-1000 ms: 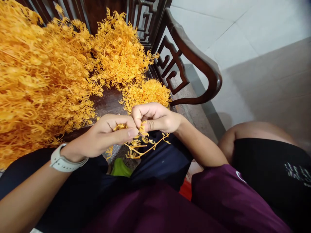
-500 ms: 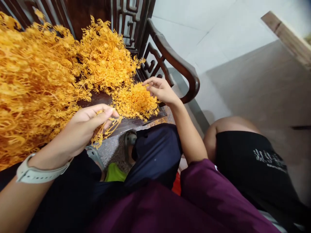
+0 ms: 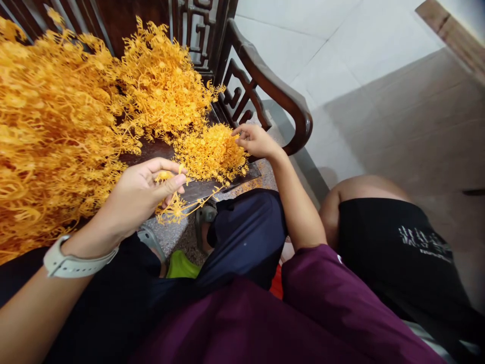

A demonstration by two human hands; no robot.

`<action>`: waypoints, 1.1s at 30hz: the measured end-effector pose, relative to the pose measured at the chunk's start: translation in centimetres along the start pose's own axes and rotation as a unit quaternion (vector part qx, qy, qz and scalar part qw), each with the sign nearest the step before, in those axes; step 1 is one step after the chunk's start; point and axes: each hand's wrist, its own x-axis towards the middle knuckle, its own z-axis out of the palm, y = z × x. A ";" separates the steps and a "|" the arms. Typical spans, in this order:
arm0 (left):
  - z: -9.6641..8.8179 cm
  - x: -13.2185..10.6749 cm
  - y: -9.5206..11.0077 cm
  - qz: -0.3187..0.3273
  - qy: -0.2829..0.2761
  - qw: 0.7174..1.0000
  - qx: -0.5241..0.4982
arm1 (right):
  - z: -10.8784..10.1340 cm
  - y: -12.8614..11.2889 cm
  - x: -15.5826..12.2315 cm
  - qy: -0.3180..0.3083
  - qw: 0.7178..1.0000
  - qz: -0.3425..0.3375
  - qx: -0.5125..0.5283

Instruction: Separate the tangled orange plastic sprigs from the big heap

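Between the thumb and fingers of my left hand [image 3: 153, 184] is a yellow-orange plastic flower sprig [image 3: 174, 208], its thin stem trailing to the right below the hand. My right hand [image 3: 257, 140] hovers at the right side of a small pile of yellow-orange plastic sprigs [image 3: 210, 151]. Its fingers are loosely bent and a little apart, and I see nothing held in them. Behind the small pile rises a larger heap [image 3: 162, 81] of the same sprigs. A very large mass of them [image 3: 56, 131] fills the left side.
The sprigs lie on a dark wooden bench seat [image 3: 149, 151] with a curved armrest [image 3: 280, 91]. Another person's knee in black shorts [image 3: 390, 237] is close on my right. Something bright green [image 3: 182, 265] is on the floor between my feet. A wooden edge [image 3: 450, 30] shows at upper right.
My left hand has shifted slightly right, and the sprig in it now stretches further right. My right hand has drawn a little to the right, with its fingers at the small pile's edge.
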 end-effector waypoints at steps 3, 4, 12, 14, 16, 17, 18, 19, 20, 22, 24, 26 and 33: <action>0.1 0.0 -0.2 0.017 -0.004 1.000 0.021 | 0.2 -0.8 -0.2 0.011 1.000 -0.007 0.006; 0.2 -0.1 -0.3 0.030 -0.006 0.999 0.036 | 0.4 -1.3 -0.3 0.016 1.000 -0.015 0.018; 0.7 -0.1 0.0 0.056 -0.001 0.996 0.070 | 3.8 -10.5 -3.8 -0.052 0.954 -0.189 0.226; 0.7 -0.1 -0.1 0.057 -0.004 0.996 0.075 | 5.0 -12.7 -4.8 -0.066 0.939 -0.230 0.247; 0.8 -0.1 -0.2 0.054 -0.016 0.995 0.081 | 6.1 -14.2 -5.5 -0.081 0.927 -0.259 0.260; 0.8 -0.1 -0.3 0.054 -0.023 0.995 0.079 | 6.6 -14.6 -5.6 -0.088 0.923 -0.272 0.258; 0.9 -0.2 -0.5 0.057 -0.030 0.995 0.070 | 7.0 -14.9 -5.8 -0.091 0.920 -0.286 0.251; 0.9 -0.2 -0.6 0.063 -0.036 0.996 0.056 | 7.4 -15.1 -5.8 -0.092 0.918 -0.301 0.240; 1.0 -0.2 -0.7 0.068 -0.044 0.996 0.040 | 7.7 -15.2 -5.8 -0.088 0.916 -0.316 0.229; 1.2 -0.2 -0.9 0.067 -0.055 0.996 0.016 | 8.0 -15.3 -5.7 -0.073 0.915 -0.334 0.212; 1.3 -0.2 -1.0 0.056 -0.062 0.996 0.009 | 8.1 -15.4 -5.7 -0.058 0.917 -0.332 0.212; 1.3 -0.3 -1.0 0.049 -0.064 0.997 -0.001 | 8.1 -15.5 -5.7 -0.055 0.922 -0.308 0.229; 1.1 -0.4 -1.0 0.067 -0.090 0.991 -0.073 | 7.9 -15.6 -5.6 -0.113 0.903 -0.342 0.236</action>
